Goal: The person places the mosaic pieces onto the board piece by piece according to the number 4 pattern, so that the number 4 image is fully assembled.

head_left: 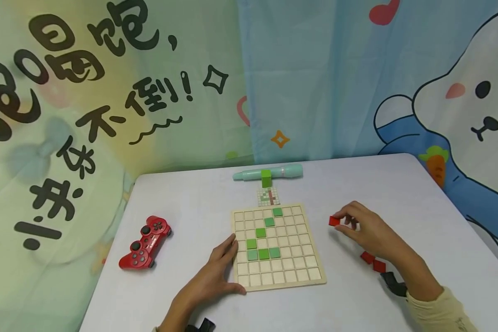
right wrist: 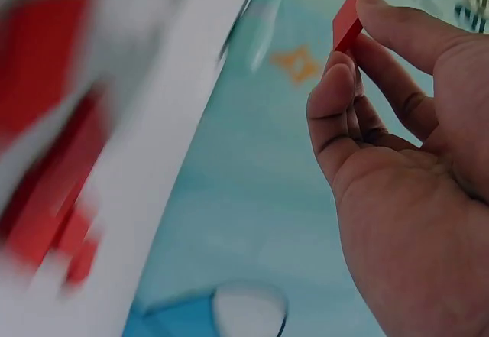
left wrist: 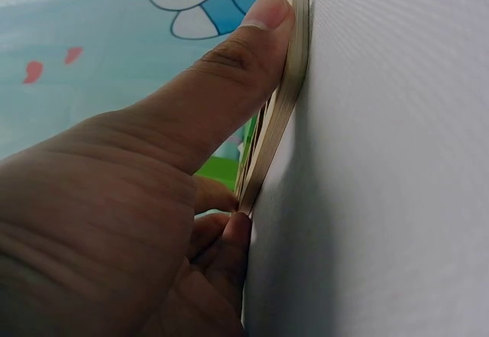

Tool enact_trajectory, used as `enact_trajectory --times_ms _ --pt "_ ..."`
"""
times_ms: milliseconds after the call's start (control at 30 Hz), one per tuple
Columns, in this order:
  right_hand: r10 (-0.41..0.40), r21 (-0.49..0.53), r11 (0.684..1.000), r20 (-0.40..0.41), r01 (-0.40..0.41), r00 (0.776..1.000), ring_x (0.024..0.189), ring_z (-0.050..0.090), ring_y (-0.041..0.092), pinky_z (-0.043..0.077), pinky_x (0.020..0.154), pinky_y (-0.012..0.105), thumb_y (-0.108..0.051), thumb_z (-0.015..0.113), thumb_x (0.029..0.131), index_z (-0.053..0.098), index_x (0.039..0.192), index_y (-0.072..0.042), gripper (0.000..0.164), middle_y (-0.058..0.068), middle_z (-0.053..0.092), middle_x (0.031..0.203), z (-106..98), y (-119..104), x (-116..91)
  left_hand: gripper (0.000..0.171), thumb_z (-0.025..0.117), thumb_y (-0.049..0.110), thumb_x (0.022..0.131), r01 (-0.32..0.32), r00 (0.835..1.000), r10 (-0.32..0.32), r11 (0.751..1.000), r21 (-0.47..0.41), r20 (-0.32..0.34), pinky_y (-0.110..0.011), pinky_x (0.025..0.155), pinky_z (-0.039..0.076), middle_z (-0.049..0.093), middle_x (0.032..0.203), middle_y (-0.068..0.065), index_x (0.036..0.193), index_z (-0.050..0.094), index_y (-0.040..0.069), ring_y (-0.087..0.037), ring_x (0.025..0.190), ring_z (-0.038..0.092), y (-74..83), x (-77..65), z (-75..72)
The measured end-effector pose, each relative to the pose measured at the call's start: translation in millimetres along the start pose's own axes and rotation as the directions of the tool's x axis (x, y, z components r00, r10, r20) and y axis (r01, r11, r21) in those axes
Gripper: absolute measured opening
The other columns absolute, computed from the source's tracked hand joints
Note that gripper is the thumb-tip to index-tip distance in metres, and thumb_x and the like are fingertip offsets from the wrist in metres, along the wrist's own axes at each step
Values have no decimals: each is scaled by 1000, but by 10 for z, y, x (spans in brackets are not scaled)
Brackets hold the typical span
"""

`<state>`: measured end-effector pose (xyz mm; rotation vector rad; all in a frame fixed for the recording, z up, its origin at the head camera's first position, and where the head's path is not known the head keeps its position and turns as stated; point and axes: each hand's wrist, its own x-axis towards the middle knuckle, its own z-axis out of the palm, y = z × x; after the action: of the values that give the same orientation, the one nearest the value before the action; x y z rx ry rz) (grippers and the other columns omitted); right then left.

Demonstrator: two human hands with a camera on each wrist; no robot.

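A square wooden grid board (head_left: 300,251) lies on the table with several green tiles (head_left: 263,254) in its cells. My left hand (head_left: 217,272) rests against the board's near-left corner, thumb on the near edge and fingertips along the left side. In the left wrist view the thumb (left wrist: 244,54) lies nearly straight against the wooden edge. To the right of the board, my right hand (head_left: 367,230) pinches a red block (head_left: 334,221) between thumb and fingers. The right wrist view shows this red block (right wrist: 347,22) at the fingertips.
Two red blocks (head_left: 373,262) lie near my right wrist. Behind the board are a small printed grid card (head_left: 263,197), a green block (head_left: 266,178) and a teal marker (head_left: 290,171). A red game controller (head_left: 145,244) lies left. A printed curtain (head_left: 307,92) hangs behind the table.
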<state>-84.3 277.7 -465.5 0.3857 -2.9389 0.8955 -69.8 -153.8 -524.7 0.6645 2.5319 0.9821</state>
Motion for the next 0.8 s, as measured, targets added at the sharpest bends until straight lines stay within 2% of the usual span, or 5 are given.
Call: enact_trajectory --times_ms 133,267,400,567,800 --pt "-115 38 993 107 111 988 91 57 10 53 73 22 -12 79 96 72 114 -15 20 -1 65 111 200 -202 357 124 98 39 73 -3 1000 3 1000 3 0 -56 127 35 14 181 -8 168 26 5 -37 166 19 -3 26 -10" --pt "-143 73 989 230 129 963 94 59 12 54 78 26 -16 77 98 74 112 -15 14 -1 64 110 397 -346 666 124 98 38 73 -14 1000 14 1000 1 -4 -56 127 36 14 181 -9 168 26 3 -37 166 19 1 46 -16" --pt "-162 93 986 285 141 945 95 60 12 55 82 29 -15 77 99 74 108 -13 10 1 63 109 562 -418 872 124 98 37 73 -3 1000 3 1000 -16 0 -56 127 36 14 181 -8 168 26 4 -36 166 18 9 46 -17" --pt "-200 102 979 311 177 929 90 57 10 53 79 28 -14 77 99 73 106 -11 8 4 63 110 693 -452 994 124 98 37 73 4 1000 -4 1000 -11 -2 -57 126 36 14 181 -8 168 27 4 -36 166 19 12 27 -22" --pt "-199 127 978 328 166 923 93 59 10 54 81 30 -12 75 100 72 106 -11 7 4 64 110 796 -469 1003 124 98 39 73 6 1000 -6 1000 -10 4 -57 127 35 14 181 -9 168 27 3 -38 166 18 5 1 -17"
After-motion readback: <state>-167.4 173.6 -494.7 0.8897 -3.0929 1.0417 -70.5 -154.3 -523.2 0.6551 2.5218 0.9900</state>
